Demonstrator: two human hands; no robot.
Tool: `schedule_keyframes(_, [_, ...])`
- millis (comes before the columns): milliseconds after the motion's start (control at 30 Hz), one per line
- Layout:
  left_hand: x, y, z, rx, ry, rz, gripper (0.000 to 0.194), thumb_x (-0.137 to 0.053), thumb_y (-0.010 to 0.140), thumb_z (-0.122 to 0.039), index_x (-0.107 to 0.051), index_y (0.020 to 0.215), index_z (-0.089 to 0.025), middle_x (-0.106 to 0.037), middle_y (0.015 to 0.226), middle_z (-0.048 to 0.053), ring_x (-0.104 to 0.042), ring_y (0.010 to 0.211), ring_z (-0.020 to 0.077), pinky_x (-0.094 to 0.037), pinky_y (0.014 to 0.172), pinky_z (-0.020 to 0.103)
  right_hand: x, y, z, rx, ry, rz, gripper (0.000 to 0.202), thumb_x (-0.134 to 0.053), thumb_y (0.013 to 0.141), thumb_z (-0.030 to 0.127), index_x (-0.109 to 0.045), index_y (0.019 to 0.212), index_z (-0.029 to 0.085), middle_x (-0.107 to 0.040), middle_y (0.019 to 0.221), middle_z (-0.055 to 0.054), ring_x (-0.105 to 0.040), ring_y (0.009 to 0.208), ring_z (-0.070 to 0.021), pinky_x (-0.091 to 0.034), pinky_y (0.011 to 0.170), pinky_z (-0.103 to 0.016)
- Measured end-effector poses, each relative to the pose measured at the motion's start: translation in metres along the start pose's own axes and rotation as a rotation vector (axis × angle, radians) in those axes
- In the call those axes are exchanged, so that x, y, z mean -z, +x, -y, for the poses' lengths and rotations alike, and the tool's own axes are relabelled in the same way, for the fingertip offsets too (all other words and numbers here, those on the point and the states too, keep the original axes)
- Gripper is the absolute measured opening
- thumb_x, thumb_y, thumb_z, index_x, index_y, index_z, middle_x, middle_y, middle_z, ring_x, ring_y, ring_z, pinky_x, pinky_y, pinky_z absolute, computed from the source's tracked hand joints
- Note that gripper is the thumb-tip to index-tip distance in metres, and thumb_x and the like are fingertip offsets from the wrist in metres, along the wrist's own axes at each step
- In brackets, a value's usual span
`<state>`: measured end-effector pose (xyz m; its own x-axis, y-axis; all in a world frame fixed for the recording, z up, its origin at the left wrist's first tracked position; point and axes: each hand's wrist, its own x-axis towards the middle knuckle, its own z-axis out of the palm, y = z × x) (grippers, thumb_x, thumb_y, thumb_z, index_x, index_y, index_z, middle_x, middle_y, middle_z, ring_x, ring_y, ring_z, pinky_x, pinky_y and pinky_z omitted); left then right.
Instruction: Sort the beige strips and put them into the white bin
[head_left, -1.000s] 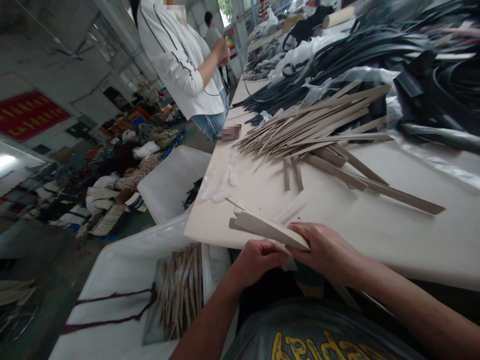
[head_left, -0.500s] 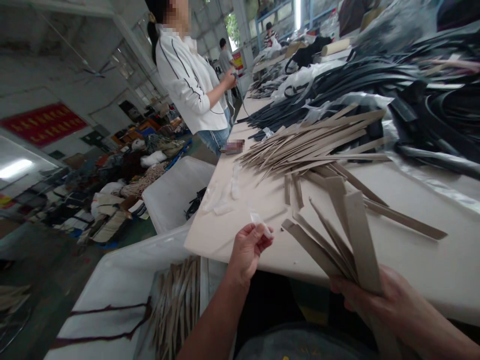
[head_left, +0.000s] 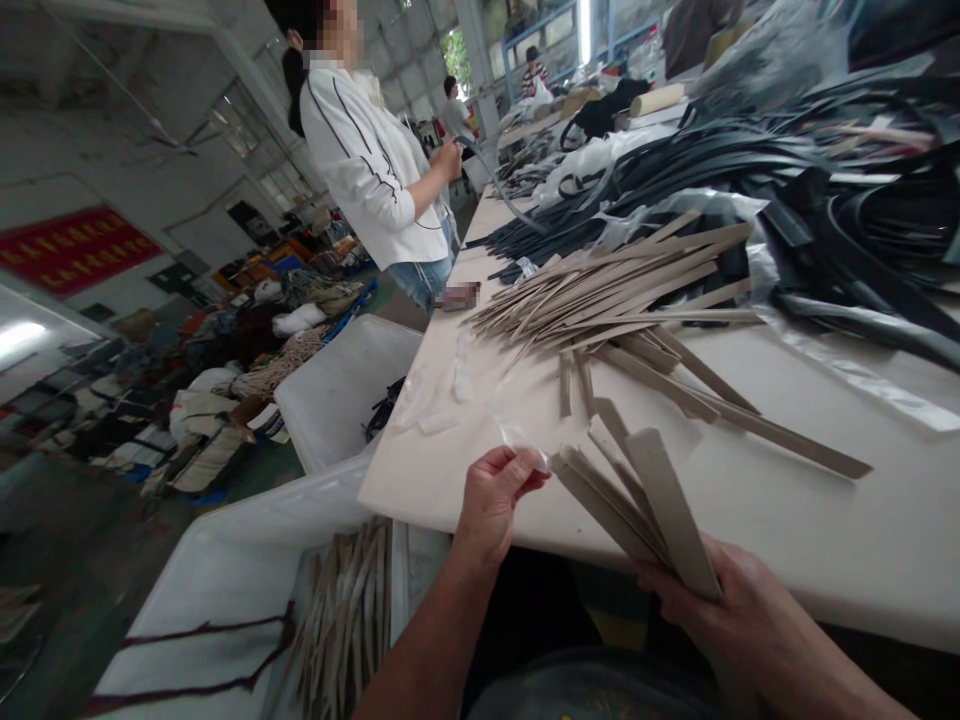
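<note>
My right hand (head_left: 739,615) grips a fanned bundle of tan strips (head_left: 641,500) over the near edge of the white table (head_left: 825,520). My left hand (head_left: 495,490) pinches a small clear film scrap (head_left: 517,437) between thumb and fingers, just left of the bundle's tips. A big heap of the same tan strips (head_left: 615,290) lies further back on the table. More clear film pieces (head_left: 442,390) lie on the table's left part.
A white bin (head_left: 225,560) below my left arm holds tan strips (head_left: 345,620). A second white bin (head_left: 337,380) stands behind it. Black straps (head_left: 750,150) and plastic sheeting fill the table's far side. A person in a white jacket (head_left: 367,160) stands at the table's far left.
From one second ago my hands separated: the left pulled a film scrap off while the right lifted and fanned the bundle. Since half a second ago the bundle has dropped lower and nearer my left hand.
</note>
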<state>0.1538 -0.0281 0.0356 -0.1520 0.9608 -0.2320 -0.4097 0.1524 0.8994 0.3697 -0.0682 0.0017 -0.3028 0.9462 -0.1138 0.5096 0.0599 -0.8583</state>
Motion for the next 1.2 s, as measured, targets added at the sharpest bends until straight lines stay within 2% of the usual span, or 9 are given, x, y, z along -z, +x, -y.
schedule_keyframes(133, [0.005, -0.001, 0.001, 0.027, -0.046, 0.026, 0.028, -0.08, 0.063, -0.038, -0.071, 0.074, -0.013, -0.071, 0.073, 0.004, -0.064, 0.065, 0.0133, -0.05, 0.063, 0.023, 0.001, 0.0, 0.001, -0.035, 0.016, -0.001, 0.022, -0.049, 0.081, 0.041, -0.056, 0.071, 0.022, -0.061, 0.054, -0.001, -0.056, 0.046, -0.0192, -0.043, 0.042, -0.026])
schedule_keyframes(233, [0.008, 0.001, 0.001, 0.055, -0.083, 0.023, 0.028, -0.08, 0.063, -0.038, -0.071, 0.074, -0.014, -0.071, 0.074, 0.004, -0.065, 0.066, 0.0133, -0.05, 0.063, 0.023, 0.001, -0.002, 0.002, -0.017, 0.024, 0.011, 0.021, -0.05, 0.082, 0.041, -0.057, 0.074, 0.023, -0.063, 0.056, -0.002, -0.058, 0.049, -0.0204, -0.045, 0.044, -0.027])
schedule_keyframes(433, [0.01, 0.003, -0.001, 0.019, -0.062, 0.029, 0.028, -0.079, 0.066, -0.039, -0.07, 0.073, -0.013, -0.07, 0.071, 0.004, -0.062, 0.065, 0.0115, -0.05, 0.063, 0.021, -0.002, -0.003, 0.007, 0.018, -0.016, 0.023, 0.022, -0.049, 0.082, 0.043, -0.058, 0.079, 0.023, -0.06, 0.053, -0.001, -0.057, 0.048, -0.0209, -0.044, 0.042, -0.027])
schedule_keyframes(667, [0.01, 0.002, 0.001, 0.024, 0.002, 0.017, 0.029, -0.083, 0.062, -0.038, -0.07, 0.069, -0.013, -0.07, 0.072, 0.003, -0.061, 0.064, 0.0104, -0.049, 0.065, 0.021, -0.004, -0.001, 0.006, 0.061, -0.093, 0.007, 0.024, -0.049, 0.084, 0.045, -0.056, 0.075, 0.023, -0.064, 0.059, -0.002, -0.058, 0.052, -0.0204, -0.044, 0.047, -0.028])
schedule_keyframes(867, [0.01, 0.003, -0.004, 0.004, 0.012, 0.006, 0.033, -0.08, 0.064, -0.044, -0.071, 0.072, -0.013, -0.071, 0.074, 0.005, -0.062, 0.067, 0.012, -0.048, 0.066, 0.022, -0.003, -0.005, 0.001, 0.102, -0.167, -0.038, 0.026, -0.049, 0.085, 0.046, -0.054, 0.072, 0.024, -0.062, 0.057, 0.0, -0.057, 0.05, -0.0195, -0.044, 0.05, -0.028])
schedule_keyframes(1033, [0.01, 0.004, -0.004, 0.017, 0.055, 0.029, 0.039, -0.08, 0.062, -0.049, -0.072, 0.074, -0.012, -0.07, 0.073, 0.007, -0.062, 0.067, 0.0136, -0.048, 0.066, 0.023, -0.003, -0.006, -0.007, 0.112, -0.261, -0.071, 0.021, -0.05, 0.085, 0.043, -0.056, 0.078, 0.024, -0.062, 0.059, 0.001, -0.058, 0.05, -0.0198, -0.044, 0.051, -0.028])
schedule_keyframes(1200, [0.009, 0.004, -0.002, 0.032, 0.081, 0.068, 0.038, -0.082, 0.061, -0.046, -0.072, 0.075, -0.012, -0.068, 0.072, 0.005, -0.06, 0.066, 0.0128, -0.049, 0.068, 0.024, -0.003, -0.003, -0.008, 0.113, -0.31, -0.054, 0.024, -0.048, 0.086, 0.046, -0.058, 0.087, 0.024, -0.066, 0.065, 0.0, -0.062, 0.055, -0.0211, -0.045, 0.052, -0.028])
